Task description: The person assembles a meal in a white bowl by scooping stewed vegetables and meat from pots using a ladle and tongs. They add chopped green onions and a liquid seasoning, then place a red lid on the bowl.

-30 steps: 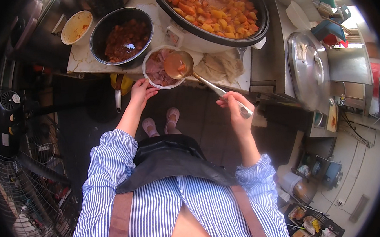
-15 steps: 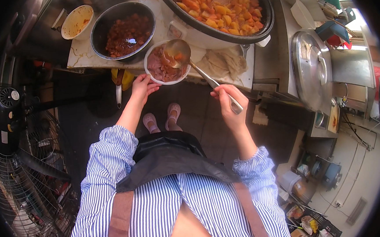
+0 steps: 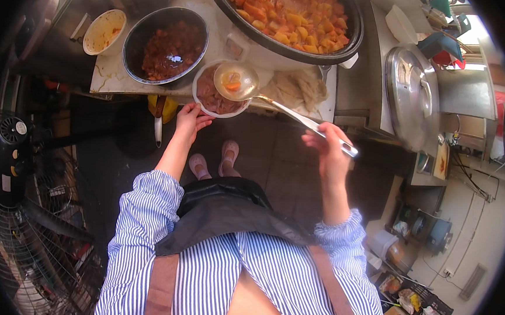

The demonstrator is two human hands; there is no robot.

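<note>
Your right hand (image 3: 330,144) clasps the long silver metal ladle (image 3: 250,87) above the round white bowl (image 3: 224,115) of pinkish meat (image 3: 206,95), its rim held by your left hand (image 3: 188,121) at the marbled white counter's (image 3: 110,69) edge. Keep low, tip slowly.

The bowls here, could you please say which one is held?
The bowl under the ladle, in the left hand; the dark bowl and stained bowl stand unheld.
</note>
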